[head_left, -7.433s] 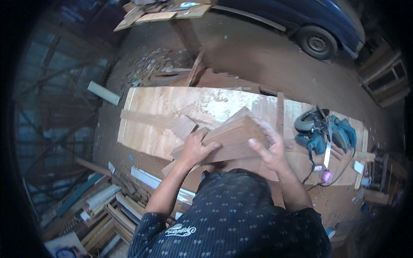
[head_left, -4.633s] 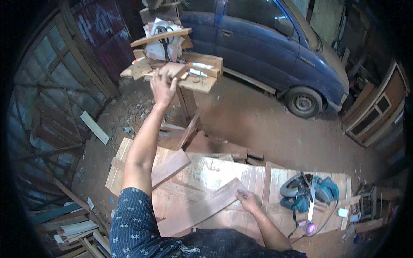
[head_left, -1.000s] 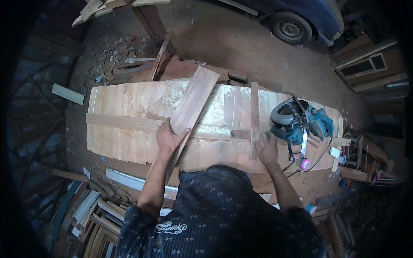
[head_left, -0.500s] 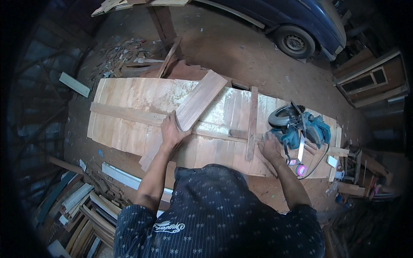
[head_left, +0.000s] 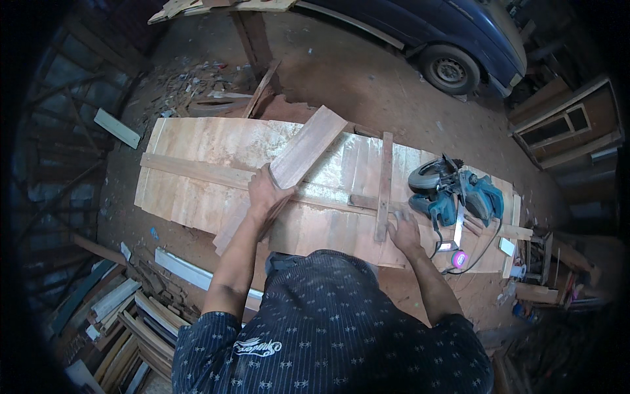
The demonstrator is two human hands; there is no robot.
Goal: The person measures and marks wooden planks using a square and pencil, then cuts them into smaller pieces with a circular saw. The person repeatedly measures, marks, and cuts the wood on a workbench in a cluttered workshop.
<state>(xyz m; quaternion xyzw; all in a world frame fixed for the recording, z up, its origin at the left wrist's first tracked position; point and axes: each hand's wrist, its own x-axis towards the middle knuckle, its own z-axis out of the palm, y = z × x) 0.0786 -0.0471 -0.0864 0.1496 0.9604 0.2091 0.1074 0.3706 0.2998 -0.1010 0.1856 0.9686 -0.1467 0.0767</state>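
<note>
A wide, flat wooden board (head_left: 308, 148) lies slantwise over the plank worktop (head_left: 190, 134), its near end passing under my left forearm. My left hand (head_left: 265, 192) is closed around the board's left edge near its middle, with the thumb across its face. To the right, my right hand (head_left: 403, 231) rests on the worktop with its fingers apart. Its thumb is by the near end of a narrow wooden strip (head_left: 384, 177), which crosses a long batten (head_left: 197, 172). Whether the thumb touches the strip, I cannot tell.
Beyond my right hand are a teal circular saw (head_left: 433, 187), a metal square (head_left: 459, 223) and a pink tape measure (head_left: 459, 259). Timber offcuts (head_left: 141, 312) are piled at the lower left. A blue vehicle (head_left: 453, 33) stands at the back, near a wooden frame (head_left: 567, 121).
My right hand has shifted slightly left, toward the narrow strip's near end, and its fingers have spread. The left hand keeps its hold on the board, which has hardly moved.
</note>
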